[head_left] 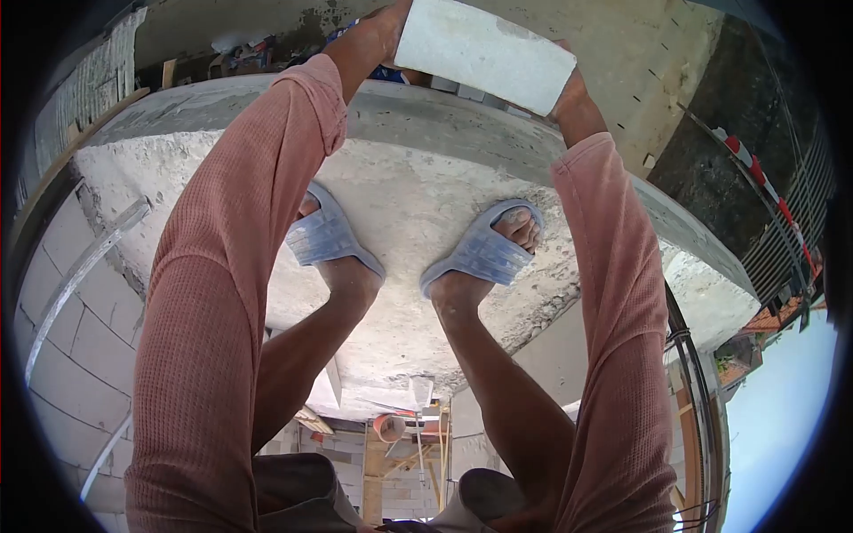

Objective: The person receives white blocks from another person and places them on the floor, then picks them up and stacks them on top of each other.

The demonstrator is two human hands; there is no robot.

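A pale lightweight concrete block is held out in front of me, past the far edge of the concrete ledge. At the block's left end is my left hand, closed on it with most of the fingers hidden. My right hand grips the opposite end, its fingers largely behind the block. Both arms stretch forward in pink sleeves. The block tilts a little, its right end lower in the view. Below it, partly covered, show several pale blocks and something blue.
I stand in blue slippers on a rough concrete ledge with a drop beyond its edge. Block walling and a metal bar are at left. Cables hang at right. An orange bucket is far below behind me.
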